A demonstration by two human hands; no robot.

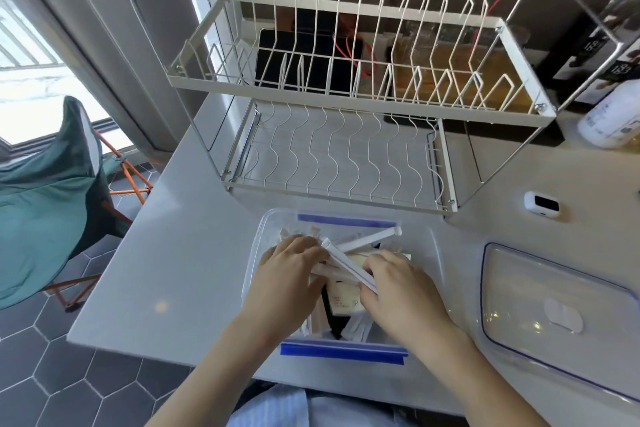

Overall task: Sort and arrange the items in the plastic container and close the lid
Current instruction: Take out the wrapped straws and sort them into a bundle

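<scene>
A clear plastic container (427,253) with blue clips at its near and far ends sits on the white counter in front of me. Inside lie several thin white stick packets (372,237), a beige sachet (343,298) and a dark item. My left hand (291,270) reaches into the container's left side, fingers curled around some of the white stick packets. My right hand (398,284) is over the right side and grips a long white stick packet (349,265) that slants up to the left. The clear lid (554,319) lies flat on the counter to the right.
A white two-tier wire dish rack (346,104) stands just behind the container. A small white device (541,203) and a white bottle (611,118) sit at the right. A green folding chair (48,198) stands left of the counter edge.
</scene>
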